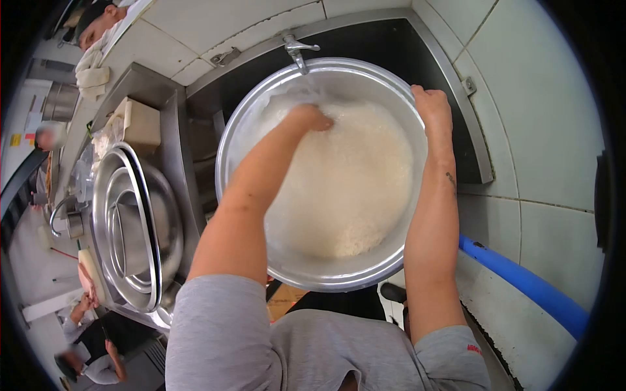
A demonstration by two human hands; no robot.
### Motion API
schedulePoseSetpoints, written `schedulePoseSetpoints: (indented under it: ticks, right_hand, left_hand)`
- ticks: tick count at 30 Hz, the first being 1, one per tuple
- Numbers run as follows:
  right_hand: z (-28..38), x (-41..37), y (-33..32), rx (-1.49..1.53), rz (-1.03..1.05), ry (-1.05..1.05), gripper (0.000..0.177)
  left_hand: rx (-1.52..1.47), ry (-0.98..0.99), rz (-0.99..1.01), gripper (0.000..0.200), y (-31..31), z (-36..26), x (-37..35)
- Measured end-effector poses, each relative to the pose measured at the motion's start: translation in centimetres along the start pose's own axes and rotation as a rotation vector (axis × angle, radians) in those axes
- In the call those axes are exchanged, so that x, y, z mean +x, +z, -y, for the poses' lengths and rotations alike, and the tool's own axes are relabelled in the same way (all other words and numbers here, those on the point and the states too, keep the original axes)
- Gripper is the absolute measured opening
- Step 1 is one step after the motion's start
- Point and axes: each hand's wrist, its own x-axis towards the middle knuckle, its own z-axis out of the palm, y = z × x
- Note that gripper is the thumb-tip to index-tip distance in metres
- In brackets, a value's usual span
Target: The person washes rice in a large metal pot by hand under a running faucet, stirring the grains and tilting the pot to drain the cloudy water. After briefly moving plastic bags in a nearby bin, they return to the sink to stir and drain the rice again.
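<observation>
A large round metal basin (pixel 326 281) stands in the sink, with cloudy whitish water (pixel 326 176) inside. Pale grains that look like rice (pixel 358 241) show near its front side. My left hand (pixel 312 118) reaches into the water near the back of the basin; its fingers are mostly under the surface, so their pose is hidden. At the right, my right hand (pixel 432 107) grips the basin's rim, fingers curled over the edge. Above the back rim is a metal tap (pixel 298 51), with water apparently falling from it close to my left hand.
Large metal bowls (pixel 124 228) lean together on the left counter, near a beige box (pixel 141 124). A thick blue pipe (pixel 521 283) runs along the right. Tiled walls (pixel 541 98) stand close at the right and back. Other people are at the far left, one (pixel 98 355) working at a counter.
</observation>
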Motion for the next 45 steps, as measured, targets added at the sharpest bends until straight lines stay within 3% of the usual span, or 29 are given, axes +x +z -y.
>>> schedulePoseSetpoints:
  ticks: [3, 8, 10, 14, 17, 19, 21, 23, 25, 27, 31, 33, 35, 39, 42, 45]
  right_hand:
    - [-0.5, 0.6, 0.4, 0.009, -0.008, 0.001, 0.044]
    - [-0.2, 0.5, 0.0, 0.011, 0.03, -0.007, 0.045]
    - [0.1, 0.0, -0.4, -0.005, 0.057, 0.0, 0.045]
    - [0.5, -0.3, -0.4, -0.029, 0.041, 0.01, 0.045]
    - [0.5, -0.3, -0.2, -0.035, -0.016, 0.02, 0.045]
    - [0.8, -0.7, -0.2, -0.035, -0.033, 0.027, 0.045]
    - [1.0, -1.2, -0.6, -0.046, -0.028, 0.026, 0.046]
    - [0.4, -0.6, -0.2, -0.036, -0.038, 0.011, 0.045]
    - [0.1, -0.2, 0.0, -0.032, -0.03, -0.002, 0.045]
    - [0.2, -0.3, -0.2, -0.033, -0.006, -0.008, 0.045]
    - [-0.1, -0.1, 0.2, 0.007, -0.044, -0.03, 0.044]
    - [-0.9, 0.9, 0.9, 0.054, -0.082, -0.066, 0.046]
    - [-0.6, 0.7, 0.5, 0.021, -0.01, -0.031, 0.046]
    - [-0.7, 1.1, 0.5, 0.022, 0.031, -0.011, 0.049]
    - [-0.2, 0.5, 0.1, 0.004, 0.035, 0.015, 0.049]
    - [-0.1, 0.3, -0.1, 0.003, 0.053, 0.012, 0.049]
  left_hand:
    - [-0.085, -0.07, 0.078, 0.071, 0.3, 2.9, -5.6]
    - [-0.45, -0.243, 0.008, 0.064, 12.7, 10.5, -6.0]
    - [-0.491, -0.219, 0.062, 0.062, 12.4, 7.8, -10.0]
    - [-0.649, 0.02, 0.106, 0.059, 12.3, -0.2, -15.4]
    - [-1.174, 0.306, 0.107, 0.058, 11.5, -7.3, -17.8]
    - [-1.084, 0.394, 0.175, 0.057, 9.7, -12.2, -17.0]
    - [-0.315, 0.521, 0.121, 0.043, 7.7, -16.0, -13.9]
    - [-0.056, 0.599, -0.135, 0.04, 5.9, -17.4, -11.5]
    - [0.139, 0.545, -0.248, 0.039, 3.5, -16.1, -7.7]
    - [0.208, 0.233, -0.238, 0.048, 0.3, -13.7, -4.8]
    - [0.183, 0.03, -0.2, 0.057, -0.8, -4.9, -1.5]
    - [0.059, 0.064, -0.084, 0.062, -0.1, -0.1, -2.0]
    - [-0.088, -0.032, 0.105, 0.065, 0.9, 3.7, -4.3]
    - [-0.229, -0.19, 0.094, 0.057, 3.6, 5.0, -12.1]
    - [-0.315, -0.178, 0.132, 0.054, 8.4, 6.0, -14.1]
    - [-0.42, -0.108, 0.139, 0.051, 11.8, 3.0, -15.6]
